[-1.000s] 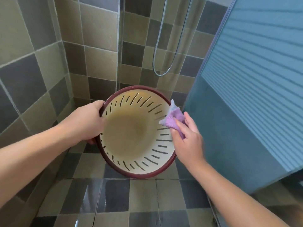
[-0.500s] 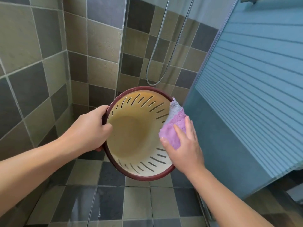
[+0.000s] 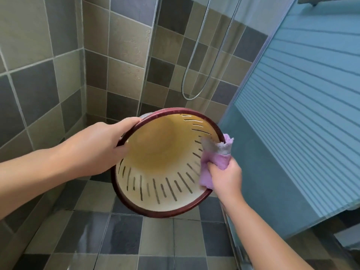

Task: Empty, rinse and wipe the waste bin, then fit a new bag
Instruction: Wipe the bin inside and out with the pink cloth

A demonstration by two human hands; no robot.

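Note:
The waste bin [image 3: 155, 184] is cream inside with dark slots and a maroon rim, held up and tilted so its mouth faces me. My left hand [image 3: 97, 147] grips the rim on the upper left. My right hand [image 3: 224, 176] clutches a purple and grey cloth [image 3: 214, 158] pressed against the inner wall and folded over the rim at the right. The bin's outside is mostly hidden.
I stand in a tiled shower corner with wet floor tiles [image 3: 116, 240] below. A metal shower hose [image 3: 196, 75] loops on the back wall. A frosted blue glass door [image 3: 292, 114] stands close on the right, its track [image 3: 233, 250] on the floor.
The bin has tipped further and risen slightly in view. My right hand with the cloth has slid down along the right rim, the cloth now wrapped over the edge.

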